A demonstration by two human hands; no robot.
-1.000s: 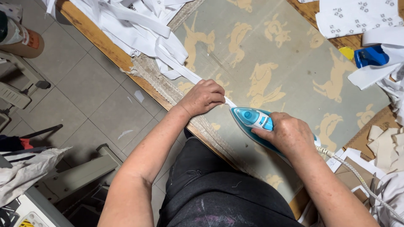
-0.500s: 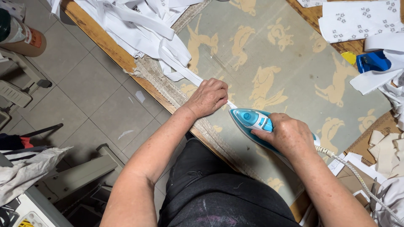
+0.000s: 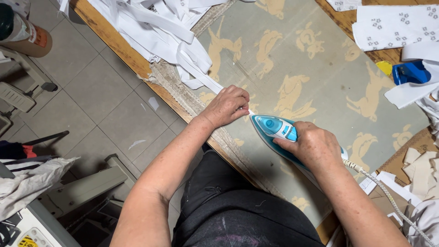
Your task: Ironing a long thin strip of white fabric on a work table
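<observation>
My right hand (image 3: 312, 145) grips the handle of a blue and white steam iron (image 3: 273, 126), whose tip points up-left on the padded board cover (image 3: 320, 68), grey-green with tan animal prints. My left hand (image 3: 227, 105) presses down a narrow white fabric strip (image 3: 208, 82) just ahead of the iron's tip. That strip runs up-left into a heap of white strips (image 3: 155, 27) at the board's far end. The iron's braided cord (image 3: 388, 196) trails off to the lower right.
White printed fabric pieces (image 3: 393, 23) and a blue tool (image 3: 409, 72) lie at the upper right. Cut white scraps (image 3: 423, 167) sit at the right edge. The wooden table edge (image 3: 119, 45) borders a tiled floor (image 3: 91, 100), with a cone of thread (image 3: 20, 32) and machine parts to the left.
My left hand has slid a little along the strip towards the iron's tip, and the view has shifted slightly. The iron stays in about the same place.
</observation>
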